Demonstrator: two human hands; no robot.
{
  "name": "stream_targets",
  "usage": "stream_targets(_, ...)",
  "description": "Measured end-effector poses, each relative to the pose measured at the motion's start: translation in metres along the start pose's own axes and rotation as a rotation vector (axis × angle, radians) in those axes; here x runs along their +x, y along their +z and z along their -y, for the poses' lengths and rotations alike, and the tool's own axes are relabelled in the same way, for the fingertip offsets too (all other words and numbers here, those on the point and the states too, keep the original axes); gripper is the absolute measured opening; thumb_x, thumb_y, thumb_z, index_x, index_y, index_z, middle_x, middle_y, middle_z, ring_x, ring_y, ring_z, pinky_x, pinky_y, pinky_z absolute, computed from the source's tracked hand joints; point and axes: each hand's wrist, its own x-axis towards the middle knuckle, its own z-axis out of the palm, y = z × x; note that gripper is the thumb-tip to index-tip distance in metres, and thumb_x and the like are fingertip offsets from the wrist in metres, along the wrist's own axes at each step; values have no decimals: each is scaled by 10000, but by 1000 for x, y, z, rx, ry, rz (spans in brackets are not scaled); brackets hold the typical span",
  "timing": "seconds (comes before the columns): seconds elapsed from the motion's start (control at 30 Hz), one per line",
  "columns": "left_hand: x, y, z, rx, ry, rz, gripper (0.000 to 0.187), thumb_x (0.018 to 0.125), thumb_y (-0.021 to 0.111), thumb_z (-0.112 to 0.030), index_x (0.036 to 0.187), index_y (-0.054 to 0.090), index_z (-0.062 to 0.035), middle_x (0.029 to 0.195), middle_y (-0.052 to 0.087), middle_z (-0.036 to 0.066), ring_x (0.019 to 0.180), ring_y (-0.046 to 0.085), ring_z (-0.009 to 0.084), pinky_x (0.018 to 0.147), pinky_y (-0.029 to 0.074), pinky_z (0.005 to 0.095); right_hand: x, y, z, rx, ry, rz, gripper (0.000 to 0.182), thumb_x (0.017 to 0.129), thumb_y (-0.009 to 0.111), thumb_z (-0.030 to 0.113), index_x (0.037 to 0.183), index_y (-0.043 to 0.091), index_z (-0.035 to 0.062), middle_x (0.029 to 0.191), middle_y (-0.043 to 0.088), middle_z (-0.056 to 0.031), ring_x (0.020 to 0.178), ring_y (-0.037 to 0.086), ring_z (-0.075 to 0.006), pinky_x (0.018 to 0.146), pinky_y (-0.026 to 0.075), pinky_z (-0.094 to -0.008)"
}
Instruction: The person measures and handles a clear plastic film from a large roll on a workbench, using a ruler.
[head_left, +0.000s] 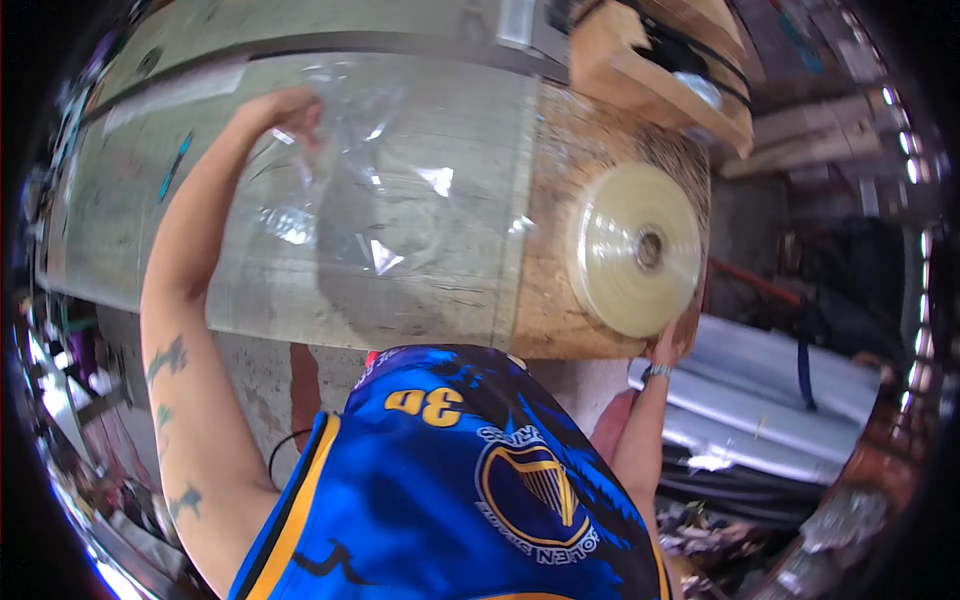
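Over the left part of the table, my left hand (296, 112) is bent down at the wrist, beside crumpled clear plastic film (385, 170). Its fingers are blurred, and whether they grip the film is unclear. The film spreads across the translucent table cover (450, 300) with bright glints. A large roll of clear film or tape (625, 245) lies flat on the bare wooden part of the table (548, 190). My right hand (670, 345) is at the roll's near edge, by the table corner, with its fingers mostly hidden.
A teal pen-like tool (176, 165) lies at the table's left. A wooden box-like frame (640, 75) with dark straps stands at the back right. Silvery wrapped rolls (750, 400) lie beyond the right corner. A metal strip (400, 43) crosses the table's far side.
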Motion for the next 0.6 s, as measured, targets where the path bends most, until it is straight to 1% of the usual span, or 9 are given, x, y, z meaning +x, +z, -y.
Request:
stream_targets(0.03,-5,4,10,-27,-53,-48,408,587,927,-255,786,649,-32,761,689,84,716,635,206,631,501,387,24,-11,1,-178,-116,-3,1005,868,672,599,1439,353,-164,1519,388,-284,1419,379,-346,1146,335,-361)
stream_targets(0.1,-23,-2,22,-60,-113,-25,464,588,928,-285,876,688,-11,814,711,121,774,667,256,702,523,404,49,-21,4,77,-201,87,1010,889,562,688,1418,396,-156,1500,394,-312,1395,379,-422,1180,275,-402)
stream_targets(0.13,-28,-8,25,-70,-138,-26,468,587,927,-284,877,685,-7,814,709,123,772,667,253,703,523,402,36,-33,41,-314,-151,8,1004,896,501,725,1382,450,-152,1499,387,-317,1382,377,-448,1173,282,-406)
stream_targets(0.2,-42,-30,-7,146,-271,-4,438,649,896,-291,907,686,-6,860,716,141,783,676,248,706,525,403,54,-40,49,-325,-253,-79,979,883,517,734,1367,484,-117,1456,441,-312,1332,444,-440,1129,335,-411)
stream_targets(0.23,-47,-36,-30,118,-219,-124,417,688,872,-295,921,686,-3,883,720,145,795,681,249,715,529,403,52,-44,68,-298,-208,-79,987,875,538,730,1392,460,-107,1427,477,-307,1301,482,-427,1109,362,-408)
stream_targets(0.37,-40,-23,-194,-234,52,-505,363,870,741,-312,1045,689,2,1014,731,156,888,701,260,795,543,397,111,-30,63,-212,-223,3,980,864,616,678,1438,409,-89,1335,574,-286,1227,574,-354,1053,429,-385)
stream_targets(0.43,-20,11,-301,-421,203,-502,478,904,709,-382,1208,660,-17,1177,696,163,1070,665,275,883,533,396,134,-7,65,-124,-282,73,949,872,639,640,1430,414,-93,1320,584,-286,1221,582,-330,1047,434,-377)
stream_targets(0.53,36,86,-421,-656,200,-358,731,915,622,-565,1309,574,48,1248,640,256,1100,651,368,966,507,465,167,37,80,-16,-383,213,873,916,645,569,1425,397,-95,1292,620,-218,1200,591,-232,1009,448,-322)
stream_targets(0.6,74,126,-478,-580,-34,-401,771,927,593,-559,1331,500,92,1230,609,326,1082,637,433,961,498,512,186,69,92,-39,-455,296,804,933,633,547,1422,431,-59,1281,630,-192,1175,599,-219,998,457,-325)
